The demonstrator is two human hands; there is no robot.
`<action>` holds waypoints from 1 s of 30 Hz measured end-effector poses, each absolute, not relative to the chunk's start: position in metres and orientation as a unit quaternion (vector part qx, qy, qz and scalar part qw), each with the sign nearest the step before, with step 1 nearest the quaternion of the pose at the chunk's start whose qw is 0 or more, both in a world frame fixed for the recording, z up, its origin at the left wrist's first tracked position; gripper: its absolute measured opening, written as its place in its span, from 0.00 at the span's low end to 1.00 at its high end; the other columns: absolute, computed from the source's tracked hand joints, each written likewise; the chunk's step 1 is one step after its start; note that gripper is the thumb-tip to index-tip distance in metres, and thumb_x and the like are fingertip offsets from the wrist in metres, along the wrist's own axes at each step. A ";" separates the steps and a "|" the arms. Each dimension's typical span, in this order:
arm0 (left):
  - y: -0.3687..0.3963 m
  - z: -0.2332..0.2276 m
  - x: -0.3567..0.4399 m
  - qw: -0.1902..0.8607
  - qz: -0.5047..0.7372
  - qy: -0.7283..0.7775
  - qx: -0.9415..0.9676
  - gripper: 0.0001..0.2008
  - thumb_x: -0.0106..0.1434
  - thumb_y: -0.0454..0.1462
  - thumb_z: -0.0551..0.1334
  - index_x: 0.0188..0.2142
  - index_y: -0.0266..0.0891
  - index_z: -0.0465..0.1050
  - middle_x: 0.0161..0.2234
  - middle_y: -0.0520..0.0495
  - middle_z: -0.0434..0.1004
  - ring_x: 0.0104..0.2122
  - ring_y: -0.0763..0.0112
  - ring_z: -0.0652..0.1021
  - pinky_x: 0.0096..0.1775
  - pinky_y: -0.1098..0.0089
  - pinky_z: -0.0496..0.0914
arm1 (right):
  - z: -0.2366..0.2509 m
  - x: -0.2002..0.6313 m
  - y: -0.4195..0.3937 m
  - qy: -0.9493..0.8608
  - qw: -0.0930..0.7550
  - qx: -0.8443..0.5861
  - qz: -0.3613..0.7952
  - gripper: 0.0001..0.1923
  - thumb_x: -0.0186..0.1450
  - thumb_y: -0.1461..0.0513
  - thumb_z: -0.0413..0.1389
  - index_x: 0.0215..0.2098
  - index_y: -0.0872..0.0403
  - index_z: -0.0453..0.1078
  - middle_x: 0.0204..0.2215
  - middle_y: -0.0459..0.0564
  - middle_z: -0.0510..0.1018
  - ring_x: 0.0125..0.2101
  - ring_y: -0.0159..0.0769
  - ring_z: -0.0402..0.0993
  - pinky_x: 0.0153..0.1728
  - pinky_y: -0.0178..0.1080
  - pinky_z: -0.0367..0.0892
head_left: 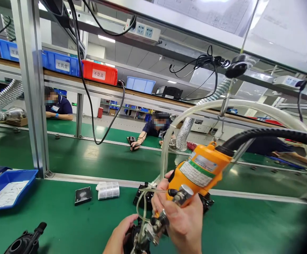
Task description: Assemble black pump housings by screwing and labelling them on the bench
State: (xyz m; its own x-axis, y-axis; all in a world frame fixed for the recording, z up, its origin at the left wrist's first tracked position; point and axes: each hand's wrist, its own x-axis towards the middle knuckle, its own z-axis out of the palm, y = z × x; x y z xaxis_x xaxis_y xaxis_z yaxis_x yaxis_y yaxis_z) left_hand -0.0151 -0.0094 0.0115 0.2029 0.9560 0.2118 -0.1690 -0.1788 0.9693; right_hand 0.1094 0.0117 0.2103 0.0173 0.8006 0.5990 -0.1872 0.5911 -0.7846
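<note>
My right hand (182,218) grips an orange powered screwdriver (201,173) that hangs from a black cable and has a clear hose looping over it. Its metal tip (153,229) points down-left onto a black plastic part (132,238) at the bottom edge. My left hand (119,236) holds that black part from the left. Thin clear tubes run beside the tool's nose. Behind the hands lies another black part (144,197) on the green belt.
On the green mat lie a small dark square piece (83,195), a white ribbed block (108,190) and a black housing (23,241). A blue tray (6,188) sits at left. An aluminium post (31,88) stands behind it. Two people work across the far conveyor.
</note>
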 end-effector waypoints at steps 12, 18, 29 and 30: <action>-0.011 0.008 -0.015 0.533 0.521 0.346 0.569 0.49 0.55 0.55 0.76 0.70 0.43 0.63 0.62 0.36 0.74 0.60 0.40 0.76 0.64 0.49 0.68 | 0.190 0.097 0.018 -0.604 0.649 -0.267 0.378 0.24 0.58 0.51 0.70 0.45 0.51 0.67 0.25 0.40 0.68 0.19 0.29 0.62 0.17 0.33 0.63; -0.005 0.000 -0.016 0.543 0.491 0.362 0.577 0.60 0.51 0.60 0.76 0.75 0.48 0.50 0.52 0.43 0.78 0.52 0.51 0.80 0.56 0.58 0.73 | 0.215 0.119 0.019 -0.562 0.684 -0.240 0.398 0.23 0.59 0.50 0.70 0.44 0.51 0.68 0.26 0.40 0.70 0.17 0.27 0.61 0.19 0.34 0.64; -0.009 -0.009 -0.020 0.506 0.465 0.370 0.626 0.49 0.49 0.68 0.71 0.64 0.49 0.74 0.56 0.38 0.78 0.61 0.37 0.74 0.66 0.49 0.64 | 0.235 0.132 0.028 -0.507 0.720 -0.189 0.435 0.27 0.59 0.48 0.70 0.50 0.48 0.68 0.22 0.37 0.68 0.15 0.26 0.60 0.18 0.32 0.63; -0.011 -0.009 -0.020 0.504 0.467 0.360 0.631 0.49 0.50 0.68 0.71 0.65 0.48 0.73 0.56 0.38 0.79 0.60 0.38 0.75 0.65 0.48 0.65 | 0.233 0.130 0.029 -0.511 0.713 -0.197 0.438 0.28 0.58 0.48 0.71 0.50 0.48 0.68 0.23 0.37 0.68 0.16 0.26 0.60 0.18 0.33 0.63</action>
